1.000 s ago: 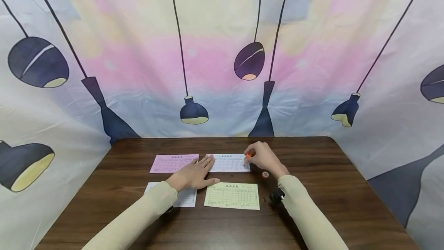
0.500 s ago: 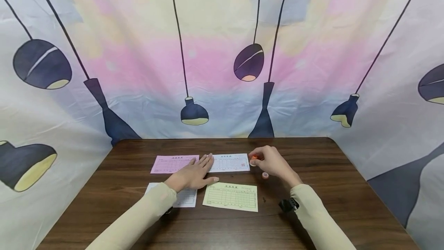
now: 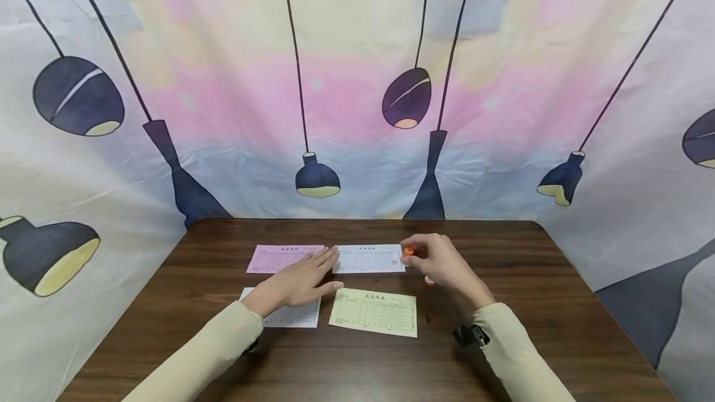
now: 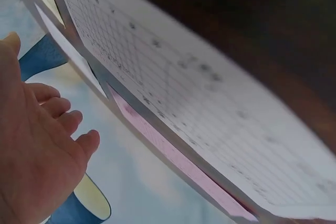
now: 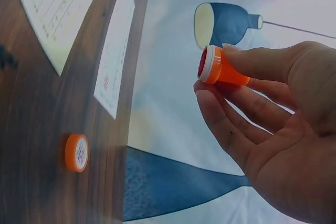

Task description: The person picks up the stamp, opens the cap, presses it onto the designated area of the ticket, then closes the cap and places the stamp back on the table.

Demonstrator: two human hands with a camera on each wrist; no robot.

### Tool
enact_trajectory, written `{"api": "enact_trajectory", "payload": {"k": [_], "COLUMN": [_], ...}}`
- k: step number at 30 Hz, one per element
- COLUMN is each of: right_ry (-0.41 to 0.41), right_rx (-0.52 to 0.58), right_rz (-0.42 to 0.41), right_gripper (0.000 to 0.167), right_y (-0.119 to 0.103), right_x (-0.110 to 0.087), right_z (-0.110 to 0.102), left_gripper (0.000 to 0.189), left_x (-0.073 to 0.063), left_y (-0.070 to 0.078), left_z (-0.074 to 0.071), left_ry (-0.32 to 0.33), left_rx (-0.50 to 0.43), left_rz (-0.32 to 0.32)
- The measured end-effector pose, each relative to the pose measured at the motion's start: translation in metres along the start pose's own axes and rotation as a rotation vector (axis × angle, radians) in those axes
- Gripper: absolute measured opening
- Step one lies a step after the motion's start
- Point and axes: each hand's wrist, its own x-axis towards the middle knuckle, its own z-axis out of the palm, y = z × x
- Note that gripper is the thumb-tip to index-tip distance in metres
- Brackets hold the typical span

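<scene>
Between thumb and fingers my right hand (image 3: 441, 259) pinches a small orange self-inking stamp (image 5: 223, 72). Its red face, ringed in white, points toward the table side in the right wrist view. The stamp is just past the right edge of the far white slip (image 3: 365, 259), whose right end bears a red stamp mark (image 5: 106, 82). The stamp's orange cap (image 5: 77, 152) stands on the table beside that slip. My left hand (image 3: 298, 281) is held with straight fingers over the gap between the slips, fingertips near the white slip's left edge; its palm shows off the paper in the left wrist view.
A pink slip (image 3: 270, 259) lies at the far left, partly behind the left hand. Nearer are another white slip (image 3: 298, 317) and a pale yellow-green slip (image 3: 373, 311). The brown wooden table (image 3: 357, 365) backs onto a printed curtain (image 3: 357, 110) with lamp drawings.
My right hand has lifted the stamp off the far white slip and moved right, uncovering a red mark. My left hand has shifted slightly left, off the white slip.
</scene>
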Motion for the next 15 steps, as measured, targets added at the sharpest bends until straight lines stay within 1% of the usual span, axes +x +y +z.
{"api": "enact_trajectory", "payload": {"k": [2, 6, 9, 11, 15], "right_ry": [0.003, 0.008, 0.001, -0.003, -0.008], "right_rx": [0.014, 0.05, 0.063, 0.057, 0.059], "right_rz": [-0.008, -0.015, -0.027, -0.047, -0.089], "right_gripper": [0.031, 0.031, 0.025, 0.021, 0.016], "right_y": [-0.003, -0.008, -0.014, -0.017, -0.025], "right_x": [0.0, 0.0, 0.0, 0.0, 0.002], "right_z": [0.001, 0.003, 0.007, 0.009, 0.015], "left_gripper": [0.083, 0.081, 0.081, 0.081, 0.082], "left_x": [-0.009, -0.029, -0.044, -0.053, -0.069], "left_y": [-0.001, -0.001, 0.0, 0.001, 0.001], "left_z": [-0.001, 0.0, 0.0, 0.001, 0.001], "left_ry": [0.016, 0.039, 0.054, 0.065, 0.091], "left_rx": [0.006, 0.019, 0.015, 0.006, 0.019], "left_rz": [0.003, -0.011, -0.012, -0.007, 0.004]}}
